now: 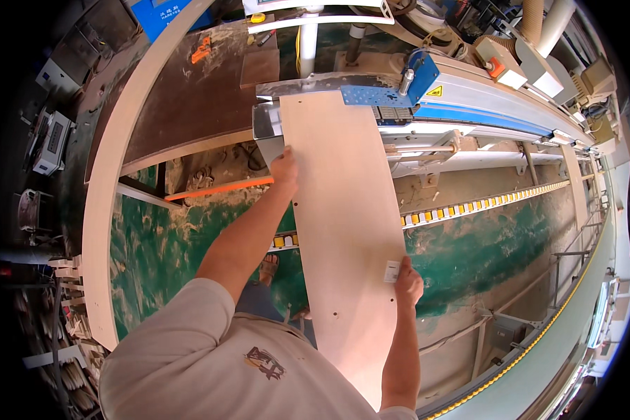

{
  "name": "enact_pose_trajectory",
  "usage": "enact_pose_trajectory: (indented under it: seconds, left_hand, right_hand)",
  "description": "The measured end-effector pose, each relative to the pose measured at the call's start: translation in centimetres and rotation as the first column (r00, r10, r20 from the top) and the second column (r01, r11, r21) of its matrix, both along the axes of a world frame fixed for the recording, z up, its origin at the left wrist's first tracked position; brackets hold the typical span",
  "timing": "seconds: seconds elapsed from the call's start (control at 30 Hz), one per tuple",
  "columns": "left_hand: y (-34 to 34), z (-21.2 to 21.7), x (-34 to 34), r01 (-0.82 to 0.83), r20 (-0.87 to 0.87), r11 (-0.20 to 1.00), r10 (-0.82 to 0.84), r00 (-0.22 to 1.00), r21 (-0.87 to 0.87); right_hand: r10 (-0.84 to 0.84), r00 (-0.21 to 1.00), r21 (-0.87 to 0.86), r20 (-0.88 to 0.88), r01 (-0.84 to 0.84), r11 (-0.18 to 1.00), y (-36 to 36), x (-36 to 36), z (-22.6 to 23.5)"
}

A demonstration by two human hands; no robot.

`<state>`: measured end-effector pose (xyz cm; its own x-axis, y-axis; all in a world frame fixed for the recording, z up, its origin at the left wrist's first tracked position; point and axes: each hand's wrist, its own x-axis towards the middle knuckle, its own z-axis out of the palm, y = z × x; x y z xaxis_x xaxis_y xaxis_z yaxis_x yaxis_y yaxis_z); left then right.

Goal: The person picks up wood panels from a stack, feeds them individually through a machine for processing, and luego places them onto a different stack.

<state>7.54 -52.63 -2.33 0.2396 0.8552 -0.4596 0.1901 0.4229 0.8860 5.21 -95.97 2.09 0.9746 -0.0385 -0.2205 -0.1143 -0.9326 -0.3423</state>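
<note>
A long pale wooden panel (344, 203) with several small dark holes stretches from my body to the machine ahead. My left hand (284, 169) is closed on its left edge, about a third of the way from the far end. Lower down, my right hand (409, 282) grips the right edge beside a small white label (392, 271). The far end of the panel rests at the machine's metal ledge (266, 122), next to a blue perforated plate (372, 96). The fingers of both hands are partly hidden beneath the panel.
Right of the panel runs the long edge machine with a blue rail (483, 117). A row of yellow rollers (486, 205) crosses below. A dusty brown table (196, 105) stands at far left, with a curved-looking pale board (101, 210) beside it. An orange bar (220, 187) lies near my left forearm.
</note>
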Motion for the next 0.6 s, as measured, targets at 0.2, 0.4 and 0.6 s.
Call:
enact_pose_trajectory:
  seconds: [0.2, 0.4, 0.6]
  left_hand:
    - [0.1, -1.4, 1.2, 0.012, 0.010, 1.000, -0.012, 1.000, -0.025]
    - [0.1, -1.2, 2.0, -0.042, 0.071, 0.989, 0.052, 0.996, -0.140]
    - [0.4, -1.5, 2.1, -0.033, 0.105, 0.974, 0.058, 0.993, -0.222]
  right_hand:
    - [-0.005, 1.000, -0.019, -0.030, 0.005, 1.000, -0.8, 1.2, -0.4]
    - [-0.001, 1.000, 0.075, 0.012, 0.000, 0.997, -0.5, 1.4, 0.1]
    - [0.040, 0.998, 0.067, -0.044, -0.037, 0.997, -1.5, 2.2, -0.6]
